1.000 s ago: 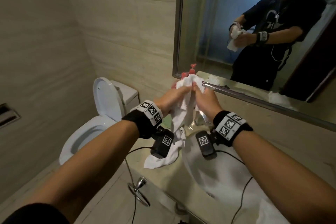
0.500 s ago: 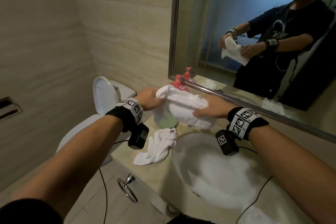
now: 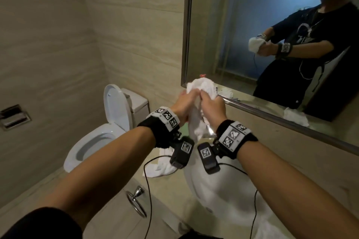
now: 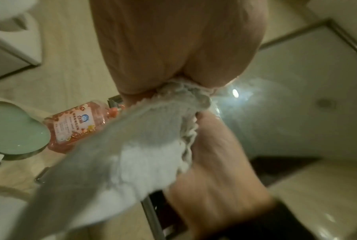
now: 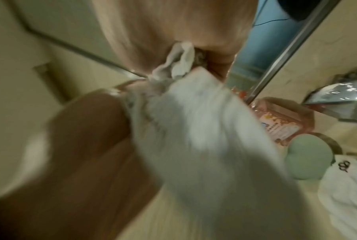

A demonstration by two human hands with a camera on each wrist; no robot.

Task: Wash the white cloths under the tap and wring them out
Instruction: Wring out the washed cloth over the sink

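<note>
Gripping the white cloth (image 3: 196, 122) bunched above the basin (image 3: 219, 190), left hand (image 3: 184, 105) and right hand (image 3: 211, 106) each hold a closed grip, presumably so runoff drains there.

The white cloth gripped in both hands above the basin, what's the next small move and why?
Probably twist the hands in opposite directions to wring it. The left hand and right hand both grip the white cloth bunched upright, its tail hanging over the basin, so squeezed water would fall there. A second cloth waits on the counter.
</note>
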